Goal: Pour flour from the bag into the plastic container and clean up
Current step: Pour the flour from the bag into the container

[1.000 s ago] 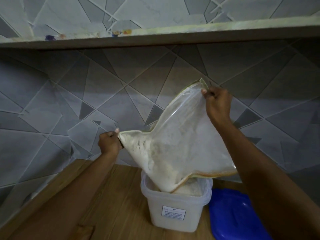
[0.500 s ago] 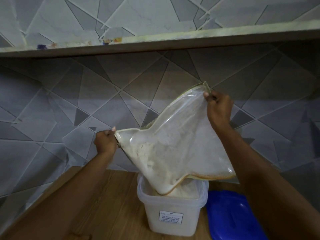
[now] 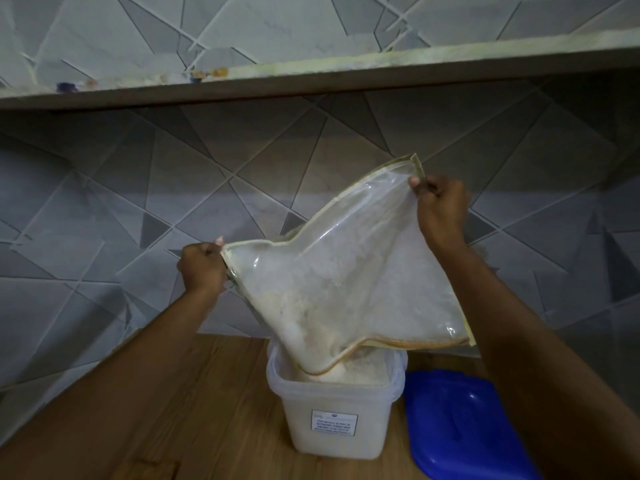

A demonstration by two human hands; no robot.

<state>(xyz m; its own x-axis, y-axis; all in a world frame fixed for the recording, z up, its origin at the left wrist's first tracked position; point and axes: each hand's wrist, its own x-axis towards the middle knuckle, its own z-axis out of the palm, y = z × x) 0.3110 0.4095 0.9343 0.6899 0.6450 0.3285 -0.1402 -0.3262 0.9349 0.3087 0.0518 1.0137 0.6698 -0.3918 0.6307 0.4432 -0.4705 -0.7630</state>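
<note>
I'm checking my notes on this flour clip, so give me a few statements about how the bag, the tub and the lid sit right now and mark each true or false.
1. Both hands hold the bag: the left hand a lower corner, the right hand a higher one. True.
2. The bag's lowest corner points into the plastic container. True.
3. The blue lid is pressed onto the container. False: it lies on the wooden counter to the container's right.
4. The container is empty. False: flour is heaped inside it.
5. The container carries a white label. True.
</note>
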